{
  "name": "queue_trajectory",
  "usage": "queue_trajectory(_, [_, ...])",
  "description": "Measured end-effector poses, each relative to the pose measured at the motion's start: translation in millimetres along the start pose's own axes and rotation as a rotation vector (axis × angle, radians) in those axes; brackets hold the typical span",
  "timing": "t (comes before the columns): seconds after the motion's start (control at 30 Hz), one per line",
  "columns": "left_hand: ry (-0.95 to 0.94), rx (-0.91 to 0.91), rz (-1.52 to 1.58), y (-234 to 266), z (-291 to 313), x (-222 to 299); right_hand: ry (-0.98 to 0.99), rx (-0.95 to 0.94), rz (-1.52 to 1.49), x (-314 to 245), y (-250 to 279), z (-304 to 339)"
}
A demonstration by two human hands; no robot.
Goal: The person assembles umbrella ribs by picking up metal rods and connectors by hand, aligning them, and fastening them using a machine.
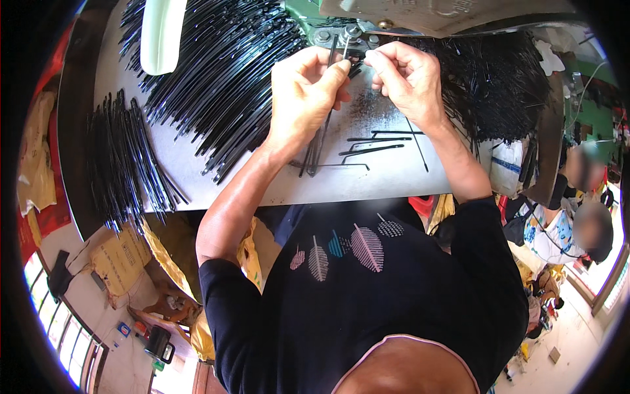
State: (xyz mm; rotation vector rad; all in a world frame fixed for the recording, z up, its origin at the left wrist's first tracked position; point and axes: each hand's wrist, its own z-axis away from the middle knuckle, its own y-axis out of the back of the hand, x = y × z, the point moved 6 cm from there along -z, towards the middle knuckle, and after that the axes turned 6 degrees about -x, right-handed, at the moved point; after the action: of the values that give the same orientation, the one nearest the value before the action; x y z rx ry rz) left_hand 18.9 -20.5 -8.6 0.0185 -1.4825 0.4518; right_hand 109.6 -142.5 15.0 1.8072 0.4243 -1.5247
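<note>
At the far middle of the metal worktable (256,190), my left hand (303,98) is closed around a few thin black strips (323,141), which slant down through my palm toward the table. A pale, narrow strip end (346,51) shows at its thumb and fingertip. Just to the right, my right hand (410,82) is pinched with its fingertips close to the left ones; what it holds is too small to make out. Both hands are in front of the bolted metal fixture (338,34) of a green machine (302,9). Several loose black strips (377,148) lie below my right hand.
A large pile of black strips (216,72) covers the table's left half, with a smaller bundle (125,157) at its left edge. A tangled dark heap (492,85) lies at right. A pale green chute (163,33) overhangs the pile. Other people (558,230) are at far right.
</note>
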Motion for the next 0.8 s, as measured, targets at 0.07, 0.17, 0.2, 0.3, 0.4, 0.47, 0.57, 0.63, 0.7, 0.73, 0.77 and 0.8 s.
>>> queue_trajectory(0.07, [-0.002,0.008,-0.047,-0.4,-1.3,1.3,0.004,0.013,-0.021,-1.9,-4.0,-1.5])
queue_trajectory(0.17, [-0.082,0.034,-0.073,-0.5,-2.0,8.2,-0.013,0.023,-0.032,-3.8,-6.2,-2.9])
queue_trajectory(0.2, [-0.087,0.045,-0.067,-0.2,-1.9,8.9,-0.037,0.013,-0.053,-2.0,-7.7,-3.8])
queue_trajectory(0.3, [-0.08,0.042,-0.066,2.0,-1.8,9.1,-0.078,-0.013,-0.089,0.5,-11.8,-4.5])
queue_trajectory(0.4, [-0.059,0.03,-0.04,2.9,-2.3,7.4,-0.097,-0.023,-0.129,2.7,-15.3,-4.6])
queue_trajectory(0.47, [-0.048,0.036,-0.01,4.8,-2.8,5.5,-0.101,-0.022,-0.155,4.5,-16.5,-5.4])
queue_trajectory(0.57, [-0.061,0.026,0.005,4.6,-4.4,4.5,-0.13,-0.069,-0.212,8.7,-17.6,-5.5])
queue_trajectory(0.63, [-0.062,0.015,-0.001,2.4,-6.2,6.1,-0.138,-0.077,-0.301,10.7,-18.9,-5.3])
queue_trajectory(0.7, [-0.082,0.004,-0.018,-0.5,-9.3,9.2,-0.131,-0.052,-0.38,12.2,-17.3,-4.5])
queue_trajectory(0.73, [-0.105,-0.006,-0.037,-1.1,-11.0,12.0,-0.12,-0.029,-0.459,13.0,-17.0,-5.1])
queue_trajectory(0.77, [-0.105,0.0,-0.039,-0.8,-13.2,13.4,-0.119,-0.035,-0.462,13.5,-18.1,-5.8])
queue_trajectory(0.8, [-0.146,0.017,-0.063,-0.1,-15.1,17.5,-0.125,-0.023,-0.534,15.0,-18.7,-6.5])
